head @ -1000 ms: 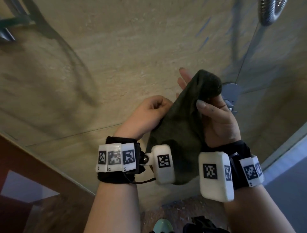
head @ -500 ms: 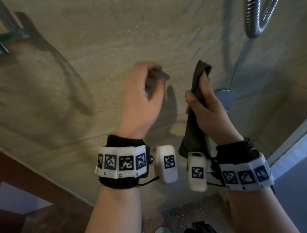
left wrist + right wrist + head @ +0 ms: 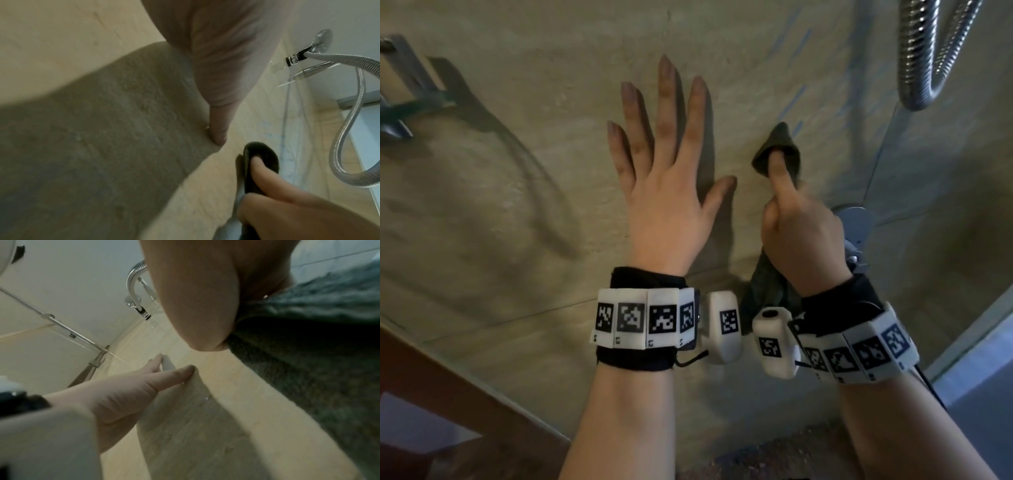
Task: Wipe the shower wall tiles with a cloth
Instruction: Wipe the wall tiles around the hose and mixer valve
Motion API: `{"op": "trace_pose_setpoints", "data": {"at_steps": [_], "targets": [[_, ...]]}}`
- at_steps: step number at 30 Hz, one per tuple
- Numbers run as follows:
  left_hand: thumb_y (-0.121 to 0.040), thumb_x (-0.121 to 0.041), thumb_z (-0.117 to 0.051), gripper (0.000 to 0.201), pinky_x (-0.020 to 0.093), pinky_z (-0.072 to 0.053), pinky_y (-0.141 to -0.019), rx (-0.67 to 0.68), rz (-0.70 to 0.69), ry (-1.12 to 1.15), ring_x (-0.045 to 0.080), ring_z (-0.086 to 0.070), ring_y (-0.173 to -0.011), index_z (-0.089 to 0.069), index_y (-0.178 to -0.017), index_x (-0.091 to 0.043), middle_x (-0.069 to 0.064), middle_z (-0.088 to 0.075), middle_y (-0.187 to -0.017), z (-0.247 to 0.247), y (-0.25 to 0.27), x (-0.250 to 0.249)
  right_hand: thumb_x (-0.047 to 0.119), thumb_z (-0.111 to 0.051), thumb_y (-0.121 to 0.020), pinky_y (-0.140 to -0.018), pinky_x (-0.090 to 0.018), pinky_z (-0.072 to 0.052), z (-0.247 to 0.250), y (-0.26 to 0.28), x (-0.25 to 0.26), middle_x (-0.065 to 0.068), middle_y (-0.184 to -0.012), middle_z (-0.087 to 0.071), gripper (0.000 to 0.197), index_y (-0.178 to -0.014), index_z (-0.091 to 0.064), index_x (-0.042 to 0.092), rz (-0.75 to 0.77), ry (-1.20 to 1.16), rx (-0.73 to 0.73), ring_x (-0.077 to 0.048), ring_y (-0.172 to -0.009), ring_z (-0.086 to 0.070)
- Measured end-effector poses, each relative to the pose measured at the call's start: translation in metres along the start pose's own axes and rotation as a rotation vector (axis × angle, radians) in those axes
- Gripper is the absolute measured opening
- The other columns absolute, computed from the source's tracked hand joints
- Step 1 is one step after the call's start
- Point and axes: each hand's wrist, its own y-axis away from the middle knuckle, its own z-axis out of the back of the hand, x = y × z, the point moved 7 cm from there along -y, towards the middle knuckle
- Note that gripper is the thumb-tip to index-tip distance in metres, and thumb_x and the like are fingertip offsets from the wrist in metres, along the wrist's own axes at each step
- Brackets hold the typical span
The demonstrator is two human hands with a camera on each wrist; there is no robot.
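Left hand flat on the beige shower wall tiles, fingers straight and spread wide; just beside its thumb, right hand grips the dark cloth, thumb pinning the bunched top at the wall, remainder hanging below the curled fingers.

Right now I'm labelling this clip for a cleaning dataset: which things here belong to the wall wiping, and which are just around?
Part of the job:
- dark green terry cloth, gripped by the right hand
- beige stone-look wall tiles
- left hand, fingers spread on the tiles

Just around:
- ribbed chrome shower hose
- round chrome wall fitting
- metal bracket at far left
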Motion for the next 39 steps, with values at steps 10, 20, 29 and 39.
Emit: {"op": "trace_pose_setpoints", "data": {"at_steps": [10, 20, 29, 39], "targets": [[-0.086, -0.057, -0.059, 0.091, 0.052, 0.011, -0.113, -0.007, -0.008, -0.018, 0.047, 0.0, -0.142, -0.016, -0.154, -0.013, 0.02, -0.012, -0.159, -0.006, -0.001, 0.001, 0.018, -0.032, -0.092, -0.061, -0.034, -0.035, -0.022, 0.013, 0.01, -0.022, -0.095, -0.059, 0.063, -0.151, -0.011, 0.013, -0.108, -0.047, 0.186, -0.038, -0.076, -0.058], [-0.087, -0.059, -0.056, 0.092, 0.052, 0.013, -0.113, 0.008, 0.002, -0.016, 0.046, 0.003, -0.142, -0.013, -0.155, -0.014, 0.02, -0.009, -0.16, -0.006, -0.001, 0.001, 0.016, -0.036, -0.095, -0.063, -0.034, -0.03, 0.009, -0.001, -0.007, -0.014, -0.086, -0.056, 0.067, -0.151, 0.0, 0.012, -0.248, 0.127, 0.177, -0.031, -0.072, -0.05], [-0.087, -0.059, -0.057, 0.091, 0.05, 0.013, -0.113, 0.006, 0.005, -0.014, 0.045, 0.003, -0.142, -0.014, -0.155, -0.015, 0.019, -0.01, -0.16, -0.006, 0.0, 0.002, 0.019, -0.035, -0.095, -0.064, -0.037, -0.034, 0.014, -0.013, -0.003, -0.014, -0.084, -0.052, 0.065, -0.152, -0.003, 0.02, -0.24, 0.077, 0.125, -0.03, -0.07, -0.048], [-0.086, -0.058, -0.058, 0.093, 0.05, 0.014, -0.113, 0.005, 0.003, -0.013, 0.044, 0.004, -0.142, -0.012, -0.155, -0.015, 0.018, -0.008, -0.16, -0.006, -0.001, 0.001, 0.018, -0.035, -0.095, -0.066, -0.035, -0.035, -0.012, 0.013, 0.005, -0.019, -0.095, -0.064, 0.067, -0.149, 0.001, 0.001, -0.234, 0.102, 0.195, -0.037, -0.084, -0.06]]}}
